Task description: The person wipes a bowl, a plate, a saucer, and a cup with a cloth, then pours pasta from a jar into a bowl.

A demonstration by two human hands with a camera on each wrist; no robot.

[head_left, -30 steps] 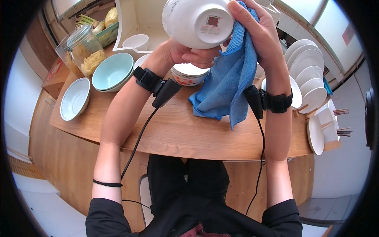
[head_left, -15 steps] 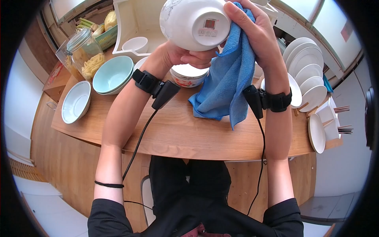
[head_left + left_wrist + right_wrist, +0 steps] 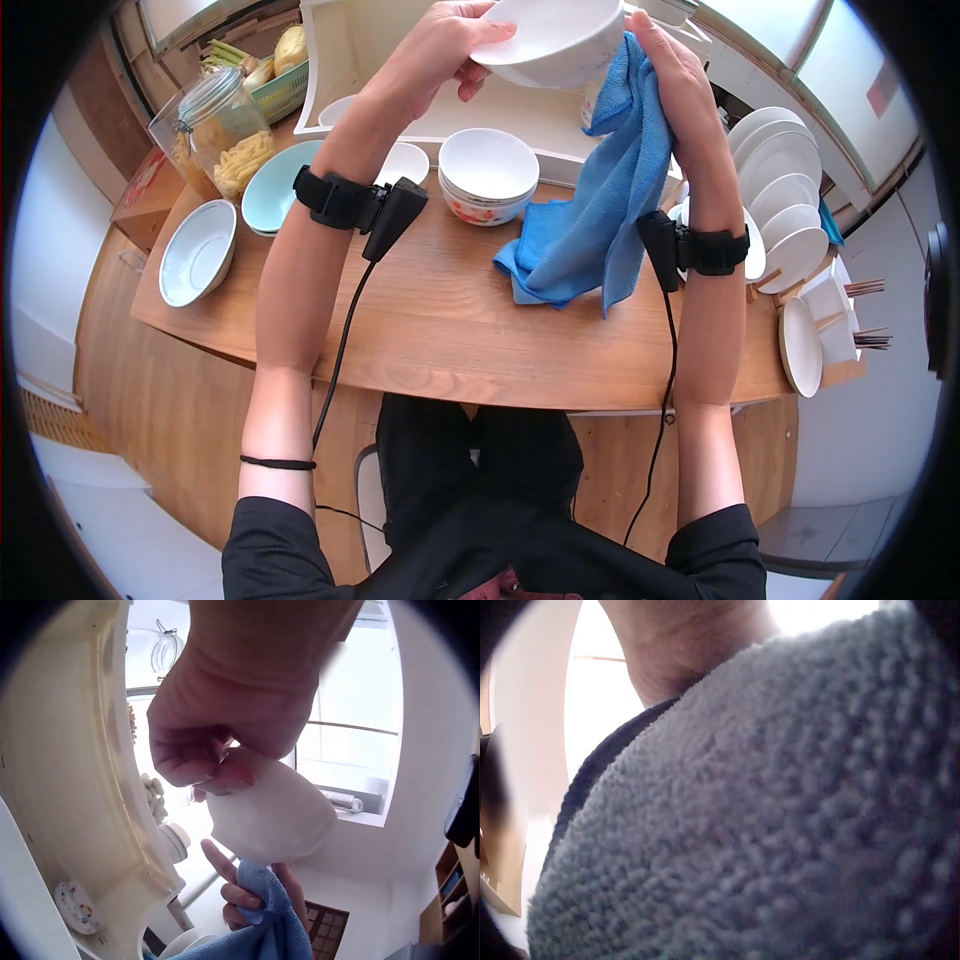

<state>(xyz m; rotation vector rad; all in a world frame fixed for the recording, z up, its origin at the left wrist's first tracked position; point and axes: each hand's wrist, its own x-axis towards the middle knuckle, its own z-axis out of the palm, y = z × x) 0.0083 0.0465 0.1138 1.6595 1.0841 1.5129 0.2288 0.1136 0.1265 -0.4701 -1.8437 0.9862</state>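
My left hand (image 3: 462,42) grips a white bowl (image 3: 560,38) by its rim and holds it in the air over the cream drying tray (image 3: 350,60). My right hand (image 3: 668,70) holds a blue cloth (image 3: 600,220) against the bowl's right side; the cloth hangs down to the wooden table (image 3: 450,330). In the left wrist view my left hand (image 3: 217,754) pinches the bowl (image 3: 274,817) from above, and the right hand's fingers (image 3: 225,881) with the blue cloth (image 3: 262,934) show below it. The blue cloth (image 3: 780,825) fills the right wrist view.
A stack of white bowls (image 3: 488,175) stands on the table under my hands. At the left are a teal bowl (image 3: 275,190), a white bowl (image 3: 195,252), a glass pasta jar (image 3: 222,125) and a green basket (image 3: 272,85). White plates (image 3: 785,190) stand in a rack at the right.
The bowl, held foot towards me before, has been turned and moved away over the tray. My left hand now holds its rim. Both arms have stretched forward, the cloth with them.
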